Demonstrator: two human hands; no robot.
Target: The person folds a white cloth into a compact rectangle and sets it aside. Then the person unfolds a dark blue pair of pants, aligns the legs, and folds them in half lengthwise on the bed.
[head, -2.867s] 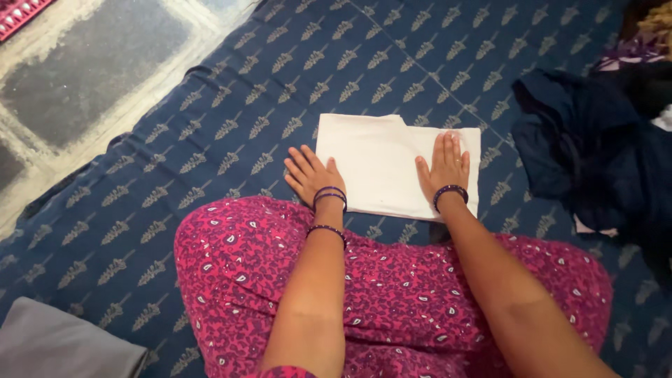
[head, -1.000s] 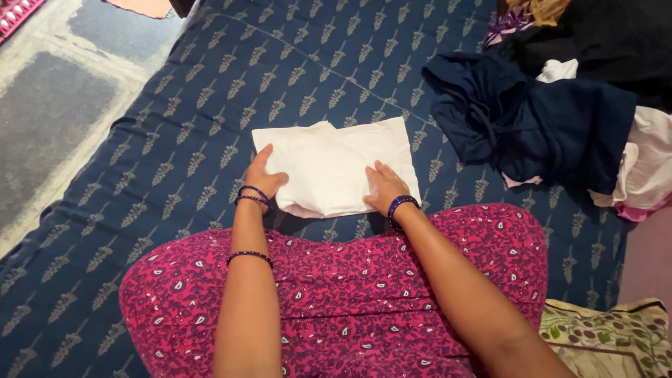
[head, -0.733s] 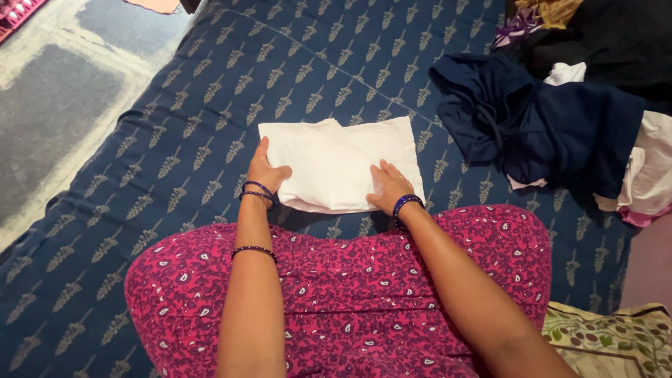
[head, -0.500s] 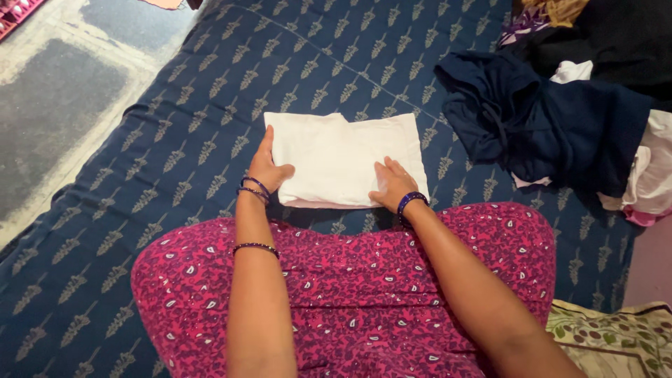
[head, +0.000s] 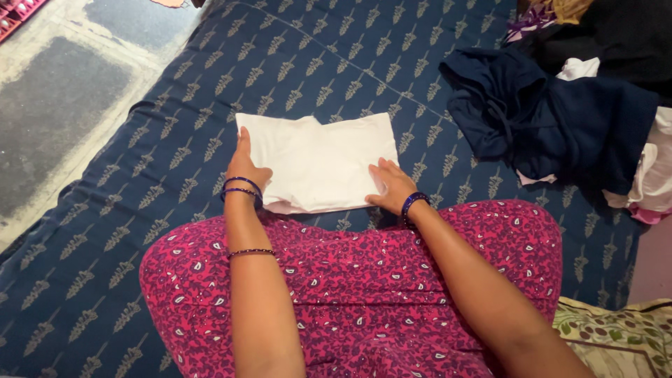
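Blue patterned bedspread (head: 336, 63); left hand (head: 245, 162) and right hand (head: 392, 187) flat, apart, on folded white cloth (head: 318, 161), likely light, limp; grip edges

Home, patterned mattress (head: 336, 63), clothes pile (head: 560, 119)
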